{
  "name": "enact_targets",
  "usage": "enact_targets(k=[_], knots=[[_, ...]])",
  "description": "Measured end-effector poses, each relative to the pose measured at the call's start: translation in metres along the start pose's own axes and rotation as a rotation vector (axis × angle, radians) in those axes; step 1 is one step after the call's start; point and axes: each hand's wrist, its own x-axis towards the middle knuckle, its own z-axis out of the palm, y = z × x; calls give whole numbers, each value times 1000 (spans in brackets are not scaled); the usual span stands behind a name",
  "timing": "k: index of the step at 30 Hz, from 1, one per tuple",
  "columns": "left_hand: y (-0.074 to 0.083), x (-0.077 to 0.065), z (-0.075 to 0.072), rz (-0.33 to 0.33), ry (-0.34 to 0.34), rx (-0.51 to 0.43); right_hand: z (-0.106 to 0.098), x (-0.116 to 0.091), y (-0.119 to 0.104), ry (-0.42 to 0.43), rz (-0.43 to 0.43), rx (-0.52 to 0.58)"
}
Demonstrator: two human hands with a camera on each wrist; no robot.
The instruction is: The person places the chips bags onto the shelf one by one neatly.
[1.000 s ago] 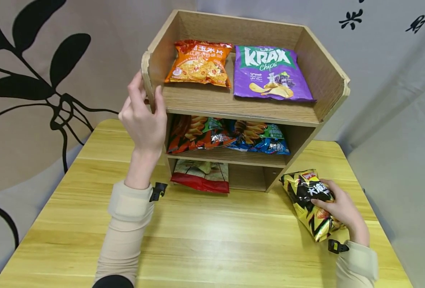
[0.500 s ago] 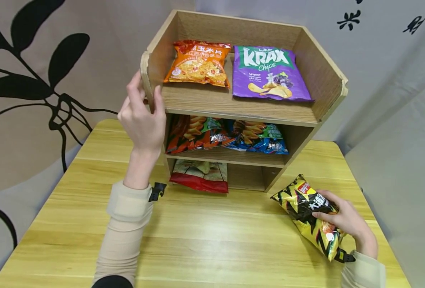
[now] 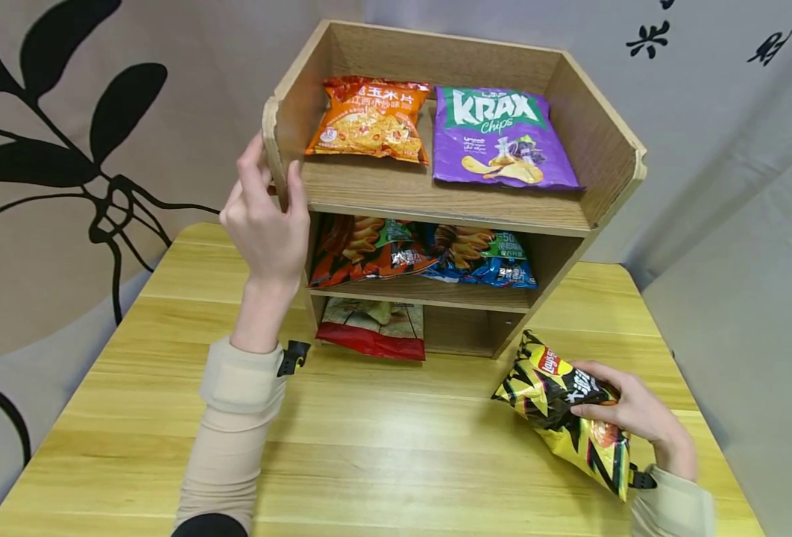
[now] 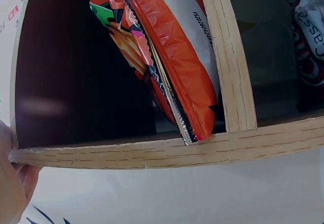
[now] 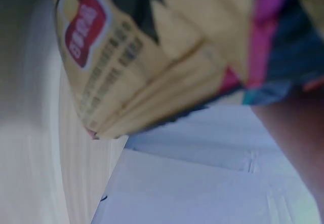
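Note:
My left hand (image 3: 268, 216) grips the front edge of the left side wall of a small wooden shelf (image 3: 436, 205), thumb inside and fingers outside. In the left wrist view part of that hand (image 4: 12, 178) shows at the shelf's corner. To the right of the shelf, my right hand (image 3: 638, 410) holds a black and gold Lay's chip bag (image 3: 567, 418), thumb on its front and fingers at its upper edge. The bag is tilted, its top end pointing toward the shelf's lower right corner. Close up in the right wrist view, the chip bag (image 5: 167, 57) is blurred.
On the top shelf lie an orange snack bag (image 3: 372, 123) and a purple Krax chips bag (image 3: 503, 142). The middle shelf holds a red snack bag (image 3: 369, 253) and a blue one (image 3: 486, 257). A red and white bag (image 3: 376, 332) lies bottom left. Everything stands on a wooden table (image 3: 396, 447).
The right hand has turned the chip bag, its top end swinging left toward the shelf and its lower end moving toward the front. The left hand stays on the shelf.

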Motion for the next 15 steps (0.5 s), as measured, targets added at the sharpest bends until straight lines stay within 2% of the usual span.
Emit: enact_targets(k=[6, 15], knots=[[0, 0, 0, -1, -5, -4, 7, 9, -6, -62, -49, 133], [1, 0, 0, -7, -5, 1, 8, 10, -7, -102, -83, 146]])
